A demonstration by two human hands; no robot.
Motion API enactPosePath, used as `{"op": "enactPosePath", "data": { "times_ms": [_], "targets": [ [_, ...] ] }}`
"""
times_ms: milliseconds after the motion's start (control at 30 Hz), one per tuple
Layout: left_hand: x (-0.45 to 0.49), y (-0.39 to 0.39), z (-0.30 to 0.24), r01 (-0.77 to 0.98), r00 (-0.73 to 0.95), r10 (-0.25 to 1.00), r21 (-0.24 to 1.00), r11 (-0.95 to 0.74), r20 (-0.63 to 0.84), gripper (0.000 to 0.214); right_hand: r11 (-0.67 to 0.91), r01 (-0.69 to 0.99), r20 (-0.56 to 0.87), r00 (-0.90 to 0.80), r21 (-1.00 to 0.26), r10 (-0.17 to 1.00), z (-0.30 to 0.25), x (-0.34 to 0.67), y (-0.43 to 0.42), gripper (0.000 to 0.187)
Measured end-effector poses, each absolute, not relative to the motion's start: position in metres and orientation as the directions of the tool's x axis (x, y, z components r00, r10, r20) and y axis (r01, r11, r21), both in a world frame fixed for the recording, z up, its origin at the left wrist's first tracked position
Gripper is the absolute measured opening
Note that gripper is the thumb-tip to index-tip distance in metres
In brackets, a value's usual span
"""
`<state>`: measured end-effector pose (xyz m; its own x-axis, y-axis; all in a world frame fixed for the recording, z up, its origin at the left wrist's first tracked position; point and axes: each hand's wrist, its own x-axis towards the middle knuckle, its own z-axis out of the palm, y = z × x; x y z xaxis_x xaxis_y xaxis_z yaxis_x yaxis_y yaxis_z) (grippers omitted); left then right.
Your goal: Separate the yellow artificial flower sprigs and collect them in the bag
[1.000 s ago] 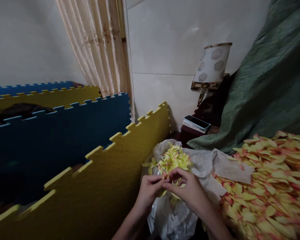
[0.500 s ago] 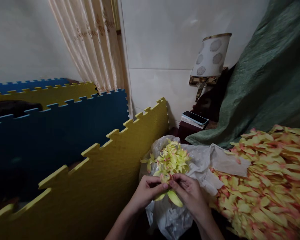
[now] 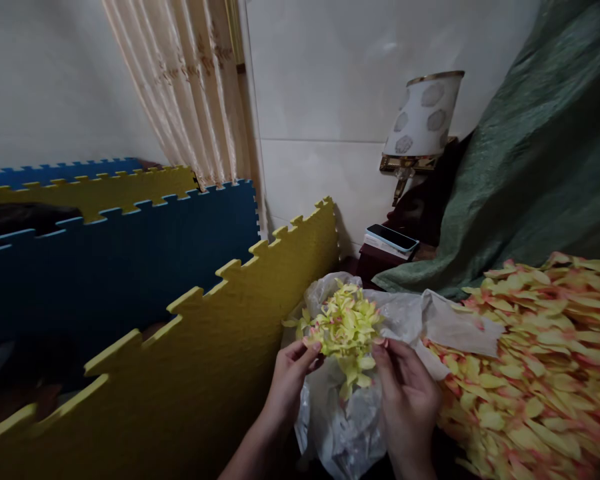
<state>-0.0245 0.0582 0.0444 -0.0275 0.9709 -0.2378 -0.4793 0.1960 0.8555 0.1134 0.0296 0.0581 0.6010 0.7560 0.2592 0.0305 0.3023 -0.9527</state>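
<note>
A heap of small yellow-green artificial flower pieces [image 3: 347, 323] fills a clear plastic bag [image 3: 350, 427] in front of me. My left hand [image 3: 290, 380] pinches the left edge of that heap with thumb and fingers closed. My right hand [image 3: 405, 393] is at the heap's right side, fingertips curled against the petals and the bag's rim. A few loose petals [image 3: 353, 373] hang between the two hands. What each hand's fingertips hold exactly is hard to see.
A big pile of yellow-pink petals [image 3: 535, 347] lies to the right. A yellow foam mat [image 3: 180, 373] stands upright on the left, with a blue mat [image 3: 120, 260] behind it. A phone [image 3: 393, 238], a lamp [image 3: 425, 120] and a green cloth [image 3: 540, 173] are at the back.
My hands were joined over one petal below the heap; now they have parted, one to each side of the heap. The single large petal is no longer held between them.
</note>
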Motion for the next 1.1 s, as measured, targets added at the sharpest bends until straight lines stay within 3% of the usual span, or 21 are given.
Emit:
{"op": "enactPosePath", "data": {
  "times_ms": [167, 333, 367, 400, 533, 600, 700, 867, 933, 1000, 1100],
  "targets": [
    [-0.027, 0.061, 0.055, -0.614, -0.089, 0.933, 0.757, 0.223, -0.347, 0.031, 0.438, 0.127, 0.409, 0.647, -0.890, 0.643, 0.070, 0.107, 0.040, 0.017],
    [-0.038, 0.069, 0.051, -0.694, -0.250, 0.888, 0.711, 0.114, -0.387, 0.035, 0.509, 0.213, 0.408, 0.859, -0.834, 0.310, 0.093, 0.121, 0.042, 0.021],
    [-0.040, 0.068, 0.049, -0.683, -0.241, 0.896, 0.721, 0.116, -0.372, 0.034, 0.522, 0.210, 0.405, 0.866, -0.827, 0.293, 0.100, 0.127, 0.045, 0.022],
    [-0.040, 0.067, 0.047, -0.665, -0.208, 0.911, 0.735, 0.134, -0.355, 0.032, 0.527, 0.187, 0.406, 0.849, -0.829, 0.337, 0.105, 0.133, 0.050, 0.023],
    [-0.033, 0.058, 0.048, -0.619, -0.072, 0.959, 0.767, 0.171, -0.272, 0.027, 0.370, 0.006, 0.302, 0.588, -0.929, 0.750, 0.113, 0.155, 0.087, 0.032],
    [-0.028, 0.056, 0.052, -0.616, -0.041, 0.970, 0.770, 0.164, -0.240, 0.028, 0.295, 0.047, 0.282, 0.468, -0.954, 0.838, 0.109, 0.163, 0.108, 0.034],
    [-0.022, 0.056, 0.059, -0.601, 0.015, 0.979, 0.781, 0.172, -0.204, 0.030, 0.263, 0.168, 0.308, 0.370, -0.950, 0.877, 0.100, 0.166, 0.127, 0.038],
    [-0.014, 0.058, 0.062, -0.572, 0.076, 0.981, 0.798, 0.189, -0.178, 0.031, 0.277, 0.297, 0.382, 0.400, -0.914, 0.833, 0.092, 0.151, 0.101, 0.030],
    [-0.011, 0.057, 0.060, -0.559, 0.109, 0.983, 0.809, 0.181, -0.145, 0.031, 0.235, 0.334, 0.312, 0.200, -0.913, 0.929, 0.090, 0.141, 0.079, 0.029],
    [-0.009, 0.056, 0.058, -0.537, 0.142, 0.982, 0.824, 0.179, -0.121, 0.031, 0.209, 0.295, 0.234, 0.050, -0.932, 0.971, 0.086, 0.132, 0.062, 0.026],
    [-0.007, 0.053, 0.055, -0.502, 0.169, 0.977, 0.842, 0.197, -0.128, 0.029, 0.150, 0.105, 0.156, 0.048, -0.983, 0.987, 0.077, 0.125, 0.049, 0.028]
  ]
}}
